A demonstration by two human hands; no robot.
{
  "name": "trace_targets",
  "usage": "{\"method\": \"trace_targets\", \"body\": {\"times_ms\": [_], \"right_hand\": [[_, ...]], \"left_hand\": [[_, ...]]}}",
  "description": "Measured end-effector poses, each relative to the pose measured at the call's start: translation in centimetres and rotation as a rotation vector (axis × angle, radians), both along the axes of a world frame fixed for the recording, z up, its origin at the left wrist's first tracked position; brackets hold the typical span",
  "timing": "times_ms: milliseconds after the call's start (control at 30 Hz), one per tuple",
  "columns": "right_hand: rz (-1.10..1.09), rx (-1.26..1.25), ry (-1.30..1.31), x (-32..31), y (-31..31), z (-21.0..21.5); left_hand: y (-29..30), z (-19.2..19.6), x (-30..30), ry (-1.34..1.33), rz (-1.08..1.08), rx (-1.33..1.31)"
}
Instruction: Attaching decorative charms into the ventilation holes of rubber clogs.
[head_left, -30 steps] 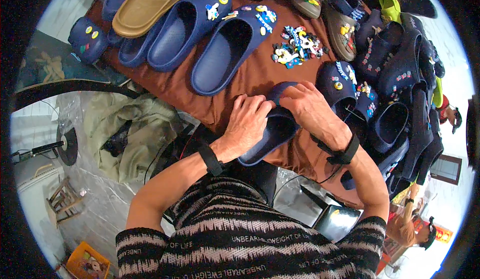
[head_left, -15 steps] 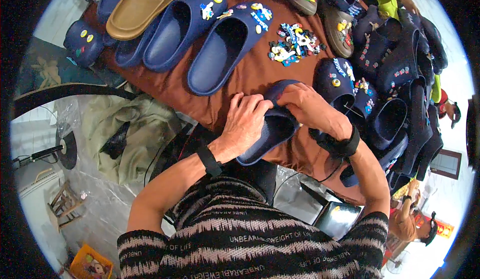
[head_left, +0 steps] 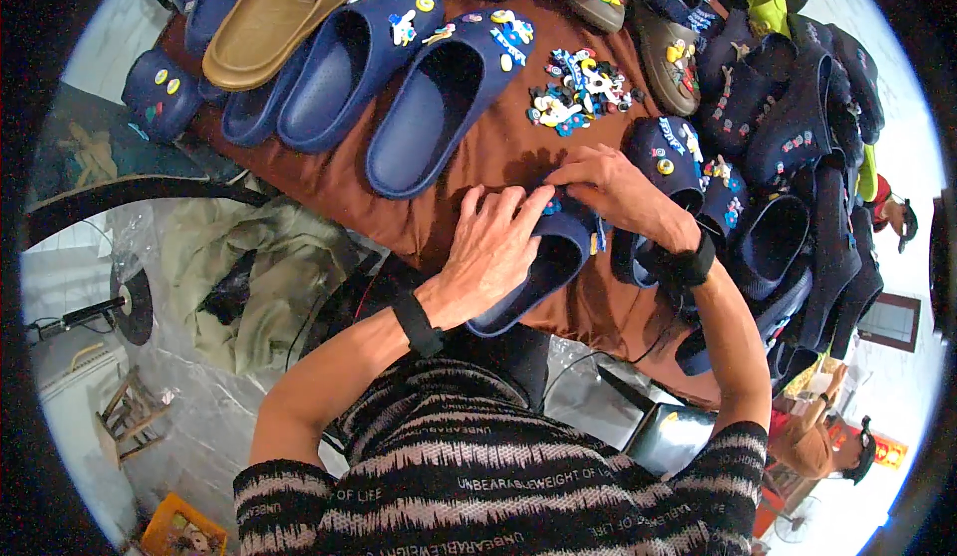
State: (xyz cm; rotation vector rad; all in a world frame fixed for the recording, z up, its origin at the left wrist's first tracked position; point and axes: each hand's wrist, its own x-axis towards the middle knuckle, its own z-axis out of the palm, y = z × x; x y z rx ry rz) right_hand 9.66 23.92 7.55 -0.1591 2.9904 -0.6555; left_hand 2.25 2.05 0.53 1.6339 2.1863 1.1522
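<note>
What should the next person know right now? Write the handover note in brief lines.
Left hand: grip on the side of the navy clog, steadying it on the brown cloth.
Right hand: fingertips pinched at the clog's toe, where a small charm shows.
Loose charms: piled on the cloth beyond the hands.
Done: several navy clogs nearby already carry charms.
Left: the held clog's upper looks mostly bare; the pile remains.

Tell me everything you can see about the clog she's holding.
The clog is dark navy, looks like soft moulded foam, with a wide open mouth and rounded toe. It lies tilted on the brown cloth at the table's near edge, heel towards the person. The left hand grips its side; the right hand presses on the toe, where small coloured charms sit.
</note>
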Motion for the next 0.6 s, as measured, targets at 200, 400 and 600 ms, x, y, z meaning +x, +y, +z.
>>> {"method": "trace_targets", "body": {"times_ms": [200,400,600], "right_hand": [[-0.019,-0.050,-0.196,0.0,0.1,-0.6],[-0.030,0.057,-0.228,-0.1,-0.2,-0.5],[-0.025,0.270,-0.221,-0.4,-1.2,0.1]], "left_hand": [[0.1,-0.5,-0.2,0.072,-0.010,-0.012],[0.3,-0.7,0.0,0.099,0.008,0.004],[0.4,-0.6,0.1,0.099,0.032,0.003]]}}
